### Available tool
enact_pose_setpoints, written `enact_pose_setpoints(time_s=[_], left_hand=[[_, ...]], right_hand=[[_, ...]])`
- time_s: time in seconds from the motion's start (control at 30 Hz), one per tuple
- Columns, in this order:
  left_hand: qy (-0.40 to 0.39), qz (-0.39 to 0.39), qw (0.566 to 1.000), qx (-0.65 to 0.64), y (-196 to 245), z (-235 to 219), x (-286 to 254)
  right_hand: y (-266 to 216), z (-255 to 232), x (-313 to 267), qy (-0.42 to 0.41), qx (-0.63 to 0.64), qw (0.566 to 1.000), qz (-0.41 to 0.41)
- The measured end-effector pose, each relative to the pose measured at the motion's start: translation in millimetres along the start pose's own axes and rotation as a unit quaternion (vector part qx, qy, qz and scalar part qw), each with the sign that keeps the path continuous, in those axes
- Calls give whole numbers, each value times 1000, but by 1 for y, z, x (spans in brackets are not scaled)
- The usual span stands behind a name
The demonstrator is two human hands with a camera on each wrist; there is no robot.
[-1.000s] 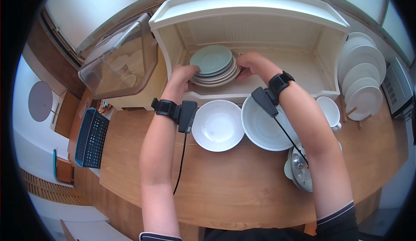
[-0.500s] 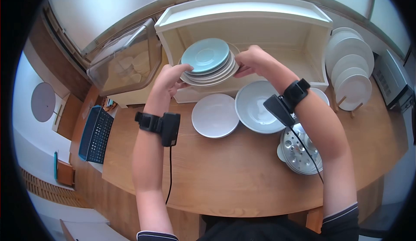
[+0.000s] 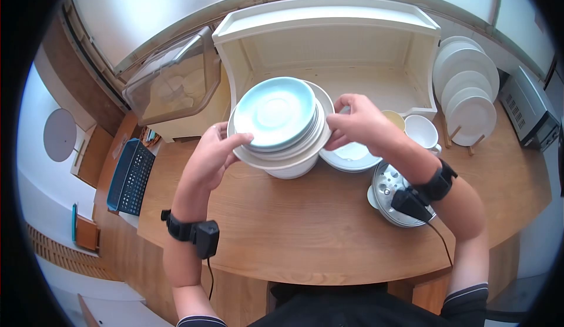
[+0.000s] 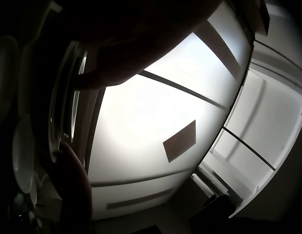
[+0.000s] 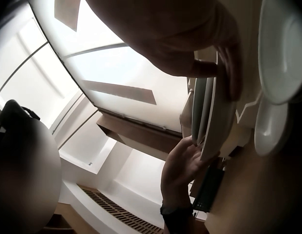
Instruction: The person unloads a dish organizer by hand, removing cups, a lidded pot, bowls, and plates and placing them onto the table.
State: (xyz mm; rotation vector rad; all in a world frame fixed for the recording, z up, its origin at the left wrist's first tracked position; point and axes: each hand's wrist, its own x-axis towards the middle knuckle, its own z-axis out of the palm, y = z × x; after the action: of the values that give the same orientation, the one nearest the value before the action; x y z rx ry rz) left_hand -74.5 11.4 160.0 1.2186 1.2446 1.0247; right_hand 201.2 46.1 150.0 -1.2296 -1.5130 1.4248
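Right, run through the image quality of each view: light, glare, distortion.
Head view: strong fisheye bend with a black vignette, even daylight, and the stack of plates held by the left hand and right hand is sharp. Left wrist view: backlit by a bright window, the hand and plate edges nearly black silhouettes. Right wrist view: same window glare, but the plate edges stay readable.

Looks like a home kitchen: wooden counter (image 3: 329,233), dish cabinet (image 3: 329,39) behind the held plates, plate rack (image 3: 467,92) off right.
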Motion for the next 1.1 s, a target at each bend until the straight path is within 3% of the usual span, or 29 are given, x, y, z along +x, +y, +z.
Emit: enact_pose_setpoints(time_s=[0.1, 0.23, 0.37, 0.5, 0.7, 1.1], left_hand=[[-43, 6, 999, -13, -1, 4, -28], [28, -9, 1000, 11, -22, 3, -59], [25, -21, 999, -20, -36, 10, -89], [23, -31, 999, -12, -60, 14, -110], [3, -46, 999, -17, -82, 25, -130], [-37, -72, 997, -13, -102, 50, -146]], right_hand=[[2, 10, -27, -10, 6, 1000, -5], [17, 20, -48, -3, 10, 1000, -5], [32, 34, -85, -24, -31, 999, -1], [53, 43, -107, -40, 23, 999, 17], [76, 50, -136, -40, -24, 998, 52], [111, 44, -169, -21, 27, 997, 76]])
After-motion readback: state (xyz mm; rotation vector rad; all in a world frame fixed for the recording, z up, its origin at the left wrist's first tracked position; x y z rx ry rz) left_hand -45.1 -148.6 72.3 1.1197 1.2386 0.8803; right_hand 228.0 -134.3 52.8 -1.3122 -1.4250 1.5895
